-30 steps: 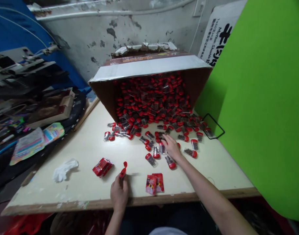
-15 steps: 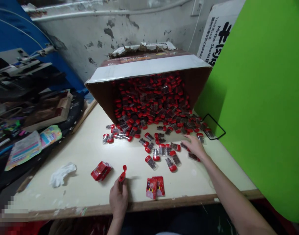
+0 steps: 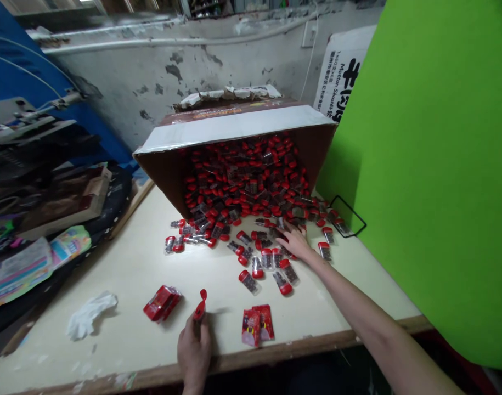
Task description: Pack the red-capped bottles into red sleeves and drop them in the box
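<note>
Near the table's front edge, my left hand (image 3: 194,341) is closed around a small red-capped container (image 3: 200,310) with its lid flipped up. My right hand (image 3: 295,241) reaches over small clear containers with red caps at the mouth of the box; its fingers are spread, and whether they touch one is unclear. Many such containers (image 3: 251,175) fill a cardboard box (image 3: 234,125) lying on its side and spill onto the table. Two red printed packets (image 3: 257,325) lie right of my left hand, and a red packet bundle (image 3: 162,303) lies left of it.
A crumpled white tissue (image 3: 91,315) lies at the table's left (image 3: 123,274). A black wire frame (image 3: 348,216) stands by a large green panel (image 3: 435,164) on the right. Dark clutter and a wooden tray (image 3: 69,203) are at the far left.
My right hand has moved left and slightly up over the loose containers. The camera view has shifted a little. My left hand still holds the red-capped container.
</note>
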{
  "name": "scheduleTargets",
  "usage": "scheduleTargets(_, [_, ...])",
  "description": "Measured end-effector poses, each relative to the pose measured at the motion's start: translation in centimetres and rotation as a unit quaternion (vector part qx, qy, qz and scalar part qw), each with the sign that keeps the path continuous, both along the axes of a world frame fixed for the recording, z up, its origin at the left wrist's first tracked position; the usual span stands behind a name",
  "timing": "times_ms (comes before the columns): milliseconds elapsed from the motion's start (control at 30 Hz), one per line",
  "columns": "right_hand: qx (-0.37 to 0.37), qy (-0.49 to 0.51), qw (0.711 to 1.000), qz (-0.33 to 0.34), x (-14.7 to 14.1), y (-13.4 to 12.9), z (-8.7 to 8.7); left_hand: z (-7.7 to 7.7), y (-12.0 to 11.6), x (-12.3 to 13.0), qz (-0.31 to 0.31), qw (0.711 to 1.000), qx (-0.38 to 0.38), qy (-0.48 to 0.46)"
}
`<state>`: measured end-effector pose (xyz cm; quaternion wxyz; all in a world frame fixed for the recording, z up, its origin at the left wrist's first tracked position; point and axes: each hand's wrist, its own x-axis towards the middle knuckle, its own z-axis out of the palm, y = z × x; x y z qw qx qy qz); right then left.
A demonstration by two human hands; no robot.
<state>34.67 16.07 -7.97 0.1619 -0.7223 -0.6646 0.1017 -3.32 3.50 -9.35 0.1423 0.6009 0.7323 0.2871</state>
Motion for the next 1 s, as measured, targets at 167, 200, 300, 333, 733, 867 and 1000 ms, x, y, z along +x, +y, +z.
scheduleTargets(167, [-0.010,0.042,0.997,0.062,-1.0,-3.6,1.7,0.4,0.0,0.2,0.001,1.000,0.000,0.001])
scheduleTargets(200, [-0.007,0.066,0.995,0.069,-1.2,-4.4,2.1,0.5,0.0,0.3,0.002,1.000,0.000,0.000])
scheduleTargets(300, [0.021,0.175,0.982,0.063,-1.7,-7.1,3.2,0.7,0.0,0.4,0.007,1.000,-0.002,-0.006])
scheduleTargets(333, [0.038,0.210,0.976,0.047,-2.0,-8.1,3.5,0.8,0.0,0.4,0.006,1.000,-0.004,-0.010])
scheduleTargets(733, [0.070,0.190,0.970,-0.137,-1.0,-5.8,1.8,0.1,-0.5,0.2,-0.005,0.998,-0.005,-0.055])
scheduleTargets(867, [-0.008,0.147,0.980,-0.135,1.2,-0.8,1.1,0.3,-0.5,0.5,-0.004,0.999,0.003,-0.039])
scheduleTargets(1000, [-0.110,0.105,0.977,-0.147,1.1,1.1,0.7,0.9,-0.5,0.8,0.002,1.000,0.016,-0.022])
